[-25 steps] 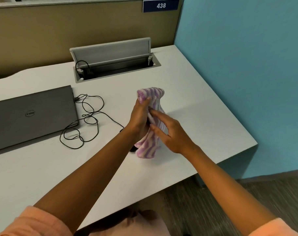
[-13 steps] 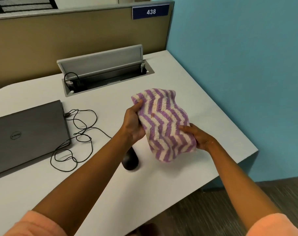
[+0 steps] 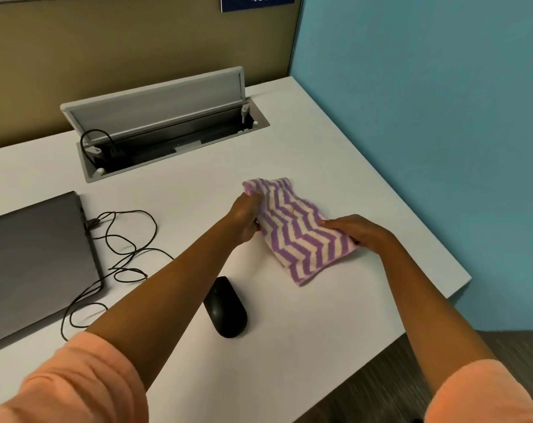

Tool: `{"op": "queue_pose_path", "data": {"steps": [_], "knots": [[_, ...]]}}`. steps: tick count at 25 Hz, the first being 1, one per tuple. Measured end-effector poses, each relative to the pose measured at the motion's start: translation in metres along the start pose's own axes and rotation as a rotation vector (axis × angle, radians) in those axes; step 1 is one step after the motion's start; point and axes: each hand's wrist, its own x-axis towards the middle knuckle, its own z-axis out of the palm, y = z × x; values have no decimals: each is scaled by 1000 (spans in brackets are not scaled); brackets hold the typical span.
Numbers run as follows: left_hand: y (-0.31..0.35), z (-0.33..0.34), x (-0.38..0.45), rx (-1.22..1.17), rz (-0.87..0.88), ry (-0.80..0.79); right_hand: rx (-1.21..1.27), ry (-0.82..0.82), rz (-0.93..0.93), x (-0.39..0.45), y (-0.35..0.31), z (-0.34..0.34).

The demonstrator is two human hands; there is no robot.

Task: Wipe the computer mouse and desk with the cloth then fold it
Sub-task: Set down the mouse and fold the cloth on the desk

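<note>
Both hands held the cloth (image 3: 298, 230) over the right part of the white bench (image 3: 305, 346). The left hand (image 3: 244, 219) gripped its far left edge, fingers curled round a bunched corner that stuck up above the knuckles. The right hand (image 3: 363, 232) pinched the right edge, fingers on top and the cloth tucked beneath them. The cloth, striped in purple and cream zigzags, stretched between the 2 hands, and its near corner hung down toward the bench; whether that corner touched the surface could not be told.

The mouse (image 3: 225, 306), black, lay on the bench just beside the left forearm, nearer the person than the cloth and apart from it. No hand touched it.

A closed grey laptop (image 3: 36, 264) lay at the left edge of the view. A thin black cable (image 3: 122, 239) ran from its right side and looped loosely over the bench between the laptop and the left arm. Behind, a grey cable hatch (image 3: 164, 123) sat in the bench with its lid tilted up, a black lead curling out of its left end. A tan partition (image 3: 106, 56) stood behind the bench, bearing a blue number plate (image 3: 259, 1) cut off by the top of the view, and a blue wall (image 3: 427, 117) ran along the right. Both sleeves (image 3: 82, 389) were peach-coloured.
</note>
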Motion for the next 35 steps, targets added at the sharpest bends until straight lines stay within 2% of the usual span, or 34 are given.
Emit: {"op": "queue_pose_path", "data": {"steps": [2,4,8,13,15,17,20,22,25,29,32,35], "knots": [[-4,-1,10,44,23,63,-64,40,-11,5,3,3],[-2,-4,18,58,54,110,-70,91,-107,6,7,4],[3,-8,31,132,146,86,124,256,-301,3,14,7],[3,-9,30,450,416,406,-7,501,-226,3,18,18],[-7,-7,22,588,555,381,-118,691,-254,-3,15,32],[-28,-3,12,757,617,267,-269,809,-426,-9,15,55],[-62,5,6,1191,541,186,-449,743,-582,-13,17,90],[-73,2,9,1365,446,132,-530,686,-560,-11,26,105],[-78,-10,14,1503,407,57,-585,649,-425,-11,40,108],[-76,-10,13,1515,419,54,-412,670,-359,-17,44,98],[-78,-4,9,1399,435,150,-360,752,-244,-21,37,81],[-83,-1,2,1329,437,251,-370,688,-132,-21,30,62]]}}
